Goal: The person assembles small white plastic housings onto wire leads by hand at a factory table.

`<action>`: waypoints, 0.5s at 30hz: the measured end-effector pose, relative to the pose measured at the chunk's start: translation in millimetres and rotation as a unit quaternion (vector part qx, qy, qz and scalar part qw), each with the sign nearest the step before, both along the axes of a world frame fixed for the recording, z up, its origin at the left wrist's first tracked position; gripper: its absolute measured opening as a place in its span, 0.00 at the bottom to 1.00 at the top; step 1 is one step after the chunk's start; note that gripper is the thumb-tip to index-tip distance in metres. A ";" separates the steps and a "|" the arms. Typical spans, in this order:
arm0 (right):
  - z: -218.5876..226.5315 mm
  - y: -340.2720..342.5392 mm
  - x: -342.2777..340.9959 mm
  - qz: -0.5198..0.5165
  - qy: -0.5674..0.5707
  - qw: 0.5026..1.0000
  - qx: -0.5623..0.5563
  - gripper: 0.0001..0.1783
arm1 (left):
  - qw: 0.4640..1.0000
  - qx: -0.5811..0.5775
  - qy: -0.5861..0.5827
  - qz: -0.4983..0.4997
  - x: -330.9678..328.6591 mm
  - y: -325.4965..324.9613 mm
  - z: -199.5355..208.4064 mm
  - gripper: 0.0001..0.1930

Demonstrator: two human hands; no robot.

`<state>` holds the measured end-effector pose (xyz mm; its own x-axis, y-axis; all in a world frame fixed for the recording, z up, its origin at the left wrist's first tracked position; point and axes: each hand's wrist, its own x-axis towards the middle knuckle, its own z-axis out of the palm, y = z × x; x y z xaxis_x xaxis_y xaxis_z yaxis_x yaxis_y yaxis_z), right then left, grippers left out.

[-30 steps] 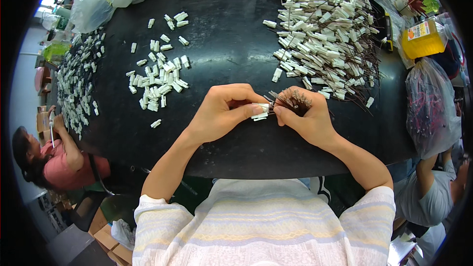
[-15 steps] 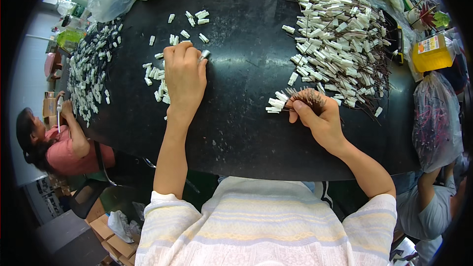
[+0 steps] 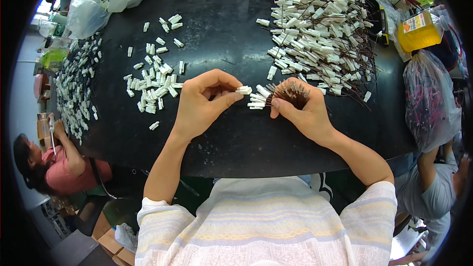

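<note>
Between thumb and forefinger, my left hand (image 3: 204, 99) pinches one small white plastic connector housing (image 3: 244, 90). Just to its right, my right hand (image 3: 305, 113) is closed round a bundle of brown wires (image 3: 294, 93) with bare metal terminals fanning out at the top. Several white connectors (image 3: 257, 101) are fitted on wires of that bundle, and their ends point at my left hand. The pinched housing is close to them; whether it touches a wire I cannot tell. Loose white housings (image 3: 156, 81) lie scattered on the black table (image 3: 221, 143) beyond my left hand.
A big heap of white connectors on brown wires (image 3: 320, 24) covers the back right. Another connector pile (image 3: 76, 86) lies far left, by a person in a pink top (image 3: 74, 167). At right are a yellow liquid bottle (image 3: 420, 30) and a clear bag of wires (image 3: 431, 103).
My left hand has come from the loose housings rightward and nearer, now with a housing pinched in it. My right hand still grips the wires. The whole view has shifted slightly.
</note>
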<state>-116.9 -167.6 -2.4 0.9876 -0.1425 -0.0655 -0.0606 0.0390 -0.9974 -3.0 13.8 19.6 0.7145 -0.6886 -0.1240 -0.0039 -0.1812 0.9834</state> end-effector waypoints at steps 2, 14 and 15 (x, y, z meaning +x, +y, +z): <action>0.1 -0.3 0.1 -0.007 0.009 1.000 0.005 0.04 | 0.999 0.008 -0.035 -0.006 0.6 2.2 -4.4 0.07; 8.5 2.2 0.0 -0.008 0.043 0.999 -0.017 0.05 | 0.959 -0.008 -0.282 -0.033 -6.8 -3.8 -5.1 0.08; 8.1 2.9 0.1 -0.008 0.043 0.999 -0.016 0.05 | 0.959 -0.007 -0.282 -0.033 -7.1 -5.1 -5.0 0.08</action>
